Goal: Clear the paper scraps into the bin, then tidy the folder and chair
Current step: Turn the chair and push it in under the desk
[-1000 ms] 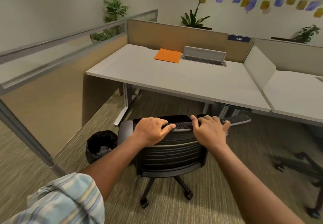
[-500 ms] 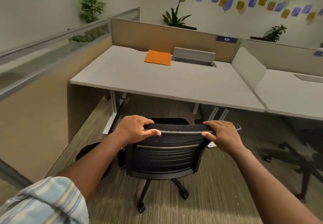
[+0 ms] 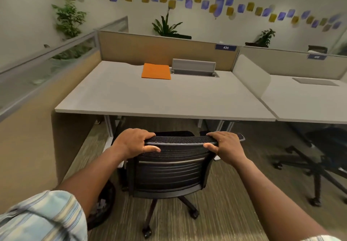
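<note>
Black mesh office chair (image 3: 169, 173) before the pale bench (image 3: 150, 98), left hand (image 3: 134, 143) and right hand (image 3: 226, 146) fingers clamped on its top edge, flat orange folder (image 3: 156, 71) on the bench.

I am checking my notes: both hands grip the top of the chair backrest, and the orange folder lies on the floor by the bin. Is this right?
Not quite. In the head view the left hand and right hand grip the chair backrest, but the orange folder lies on the desk.

light: soft, even, bright room | shadow: dark under desk (image 3: 169, 98) | glare: none | blur: smeared at 3 and 9 o'clock, sleeve (image 3: 41, 220) fuzzy at 7 | edges: lines bend, wide lens
</note>
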### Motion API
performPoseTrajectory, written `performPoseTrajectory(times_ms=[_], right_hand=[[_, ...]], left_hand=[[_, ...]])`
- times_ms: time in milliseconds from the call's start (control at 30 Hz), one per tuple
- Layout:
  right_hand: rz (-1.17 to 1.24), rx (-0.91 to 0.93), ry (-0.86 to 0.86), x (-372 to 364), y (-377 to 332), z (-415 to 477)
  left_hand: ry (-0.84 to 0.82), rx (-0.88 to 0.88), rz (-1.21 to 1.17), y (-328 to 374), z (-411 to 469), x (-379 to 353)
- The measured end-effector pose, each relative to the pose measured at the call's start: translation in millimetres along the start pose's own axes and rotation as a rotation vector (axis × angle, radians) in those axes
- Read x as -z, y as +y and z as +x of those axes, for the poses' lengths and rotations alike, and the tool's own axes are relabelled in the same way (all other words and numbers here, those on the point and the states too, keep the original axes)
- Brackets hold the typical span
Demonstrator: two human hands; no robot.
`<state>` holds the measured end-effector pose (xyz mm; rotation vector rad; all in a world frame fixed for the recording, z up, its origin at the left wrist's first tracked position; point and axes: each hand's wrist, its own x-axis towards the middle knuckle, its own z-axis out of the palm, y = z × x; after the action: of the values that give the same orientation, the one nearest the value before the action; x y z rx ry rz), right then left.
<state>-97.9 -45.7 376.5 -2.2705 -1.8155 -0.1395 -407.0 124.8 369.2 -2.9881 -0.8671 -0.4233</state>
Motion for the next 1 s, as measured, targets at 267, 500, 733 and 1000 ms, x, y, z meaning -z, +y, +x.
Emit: performPoseTrajectory(times_ms=[267, 500, 733, 1000], right_hand=[[-0.012, -0.02, 0.023, -17.4, -17.0, 47.4], [0.003, -0.041, 0.055, -36.5, -14.1, 88.1], [0.02, -0.02, 0.081, -46.0, -10.6, 120.2], [0.009, 0.004, 0.079, -49.9, -7.1, 151.3]], left_hand=[[-0.129, 0.194, 0.223, -40.0, 27.3, -7.5], [-0.162, 0.295, 0.212, -64.4, 58.6, -12.9], [-0.145, 0.264, 0.204, -88.2, 86.6, -16.9], [-0.11, 0.267, 0.204, -105.3, 111.0, -17.1]])
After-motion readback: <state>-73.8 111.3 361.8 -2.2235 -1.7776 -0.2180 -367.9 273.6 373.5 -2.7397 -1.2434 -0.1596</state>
